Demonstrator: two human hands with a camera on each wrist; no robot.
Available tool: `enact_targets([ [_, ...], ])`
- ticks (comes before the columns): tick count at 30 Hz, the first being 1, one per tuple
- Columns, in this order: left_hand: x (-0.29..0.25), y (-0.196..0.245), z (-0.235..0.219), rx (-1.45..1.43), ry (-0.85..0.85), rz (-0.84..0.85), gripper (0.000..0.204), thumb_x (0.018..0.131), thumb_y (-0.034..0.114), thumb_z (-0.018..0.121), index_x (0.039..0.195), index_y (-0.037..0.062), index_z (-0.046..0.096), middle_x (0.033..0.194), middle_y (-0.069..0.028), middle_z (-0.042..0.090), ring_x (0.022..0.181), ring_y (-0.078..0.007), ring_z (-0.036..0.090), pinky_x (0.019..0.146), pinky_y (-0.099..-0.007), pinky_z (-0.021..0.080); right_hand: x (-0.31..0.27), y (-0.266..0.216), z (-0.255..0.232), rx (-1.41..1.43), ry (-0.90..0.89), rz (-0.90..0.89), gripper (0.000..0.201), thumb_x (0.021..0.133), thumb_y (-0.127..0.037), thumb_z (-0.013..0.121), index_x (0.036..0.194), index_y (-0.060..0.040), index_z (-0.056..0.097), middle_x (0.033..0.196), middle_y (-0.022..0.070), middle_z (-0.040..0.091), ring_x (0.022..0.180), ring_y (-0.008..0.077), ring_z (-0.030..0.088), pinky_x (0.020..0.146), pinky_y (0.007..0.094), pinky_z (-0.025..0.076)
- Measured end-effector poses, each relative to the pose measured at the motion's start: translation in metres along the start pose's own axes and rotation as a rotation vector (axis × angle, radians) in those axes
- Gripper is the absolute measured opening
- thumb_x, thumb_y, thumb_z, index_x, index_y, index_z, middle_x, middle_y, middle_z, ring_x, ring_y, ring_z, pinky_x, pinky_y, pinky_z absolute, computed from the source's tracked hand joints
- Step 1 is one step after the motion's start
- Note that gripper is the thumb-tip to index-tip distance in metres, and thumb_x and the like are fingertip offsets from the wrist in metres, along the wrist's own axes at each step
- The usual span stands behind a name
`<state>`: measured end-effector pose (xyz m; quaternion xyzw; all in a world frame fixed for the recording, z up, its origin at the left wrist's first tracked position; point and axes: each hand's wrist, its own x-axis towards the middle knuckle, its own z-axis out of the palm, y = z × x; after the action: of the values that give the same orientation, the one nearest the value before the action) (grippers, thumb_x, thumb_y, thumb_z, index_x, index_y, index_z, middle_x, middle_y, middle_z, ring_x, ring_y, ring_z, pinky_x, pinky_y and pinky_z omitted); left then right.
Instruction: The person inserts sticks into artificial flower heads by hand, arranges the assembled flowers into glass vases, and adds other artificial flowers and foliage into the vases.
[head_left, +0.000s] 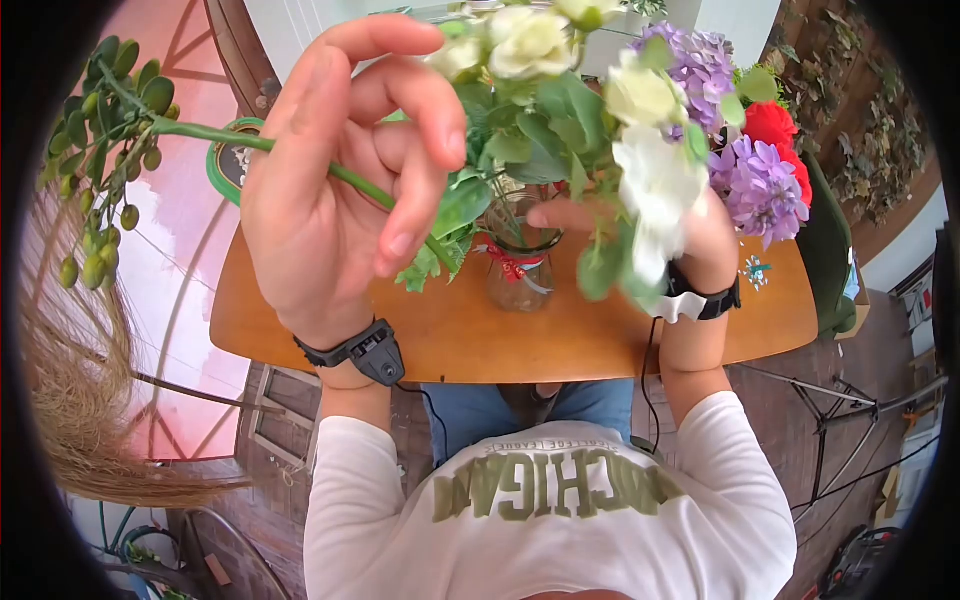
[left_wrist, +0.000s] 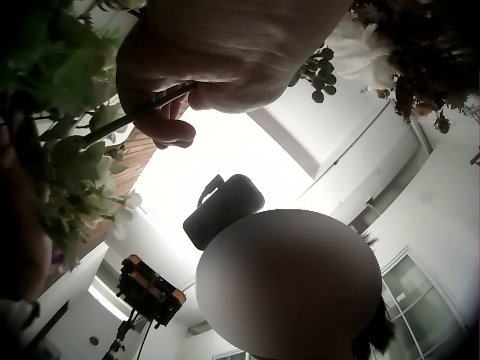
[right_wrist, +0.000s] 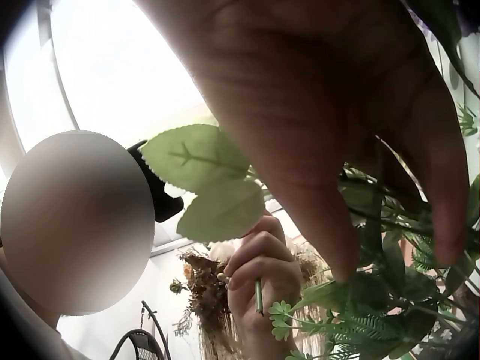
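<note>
My left hand (head_left: 340, 170), raised on the left, holds the green stem of an artificial berry sprig (head_left: 100, 150) between thumb and fingers. Its drooping green berries hang out to the left, and the stem's lower end points toward the bouquet. A glass vase (head_left: 522, 285) with a red ribbon (head_left: 513, 262) stands on the table, filled with cream and white flowers (head_left: 530, 42) and green leaves. Partly hidden behind a white bloom (head_left: 655, 185), my right hand (head_left: 708, 240) reaches among the stems by the vase mouth. In the right wrist view its fingers (right_wrist: 448, 217) are spread apart amid the foliage.
Purple flowers (head_left: 765, 185) and red flowers (head_left: 770, 125) are at the right. The wooden table (head_left: 420, 330) has a small shiny cluster (head_left: 756, 271) near its right side. A green-rimmed oval object (head_left: 222, 165) lies behind my left hand. Dry straw-like strands (head_left: 90, 420) hang at far left.
</note>
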<state>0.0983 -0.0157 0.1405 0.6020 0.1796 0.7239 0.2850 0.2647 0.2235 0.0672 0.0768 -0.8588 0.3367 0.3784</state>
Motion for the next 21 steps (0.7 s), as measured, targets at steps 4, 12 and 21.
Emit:
enact_targets([
  [4, 0.0, 0.004, 0.001, -0.051, -0.054, -0.036, 0.045, 0.114, 0.025, 0.021, 0.138, -0.0086, 0.04, 0.094, -0.0188, 0.058, 0.035, -0.0078, 0.041, 0.031, -0.0182, 0.034, 0.002, -0.021, -0.022, -0.085, -0.121, 0.024, 0.037, 0.079, -0.014, 0.075, 0.113, -0.004, 0.065, 0.11, 0.0156, 0.067, 0.098, 0.0349, 0.064, 0.086, 0.041, 0.052],
  [12, -0.007, 0.003, 0.003, 0.022, -0.028, -0.084, 0.059, 0.113, 0.039, 0.02, 0.142, -0.0112, 0.03, 0.088, -0.0194, 0.06, 0.032, -0.008, 0.039, 0.032, -0.0188, 0.029, 0.017, -0.115, -0.021, -0.149, 0.388, 0.252, 0.022, 0.095, -0.003, 0.063, 0.116, -0.0003, 0.068, 0.087, 0.0013, 0.069, 0.064, 0.0031, 0.056, 0.054, 0.0181, 0.039],
  [21, -0.009, 0.002, 0.028, 0.4, 0.022, -0.304, 0.073, 0.109, 0.054, 0.031, 0.138, -0.012, 0.038, 0.068, -0.0096, 0.06, 0.035, -0.0028, 0.038, 0.036, -0.0165, 0.026, 0.021, -0.119, -0.011, 0.227, 0.182, -0.107, 0.076, 0.088, -0.034, 0.074, 0.139, 0.0153, 0.045, 0.12, 0.0253, 0.067, 0.065, 0.0049, 0.05, 0.054, 0.0169, 0.037],
])
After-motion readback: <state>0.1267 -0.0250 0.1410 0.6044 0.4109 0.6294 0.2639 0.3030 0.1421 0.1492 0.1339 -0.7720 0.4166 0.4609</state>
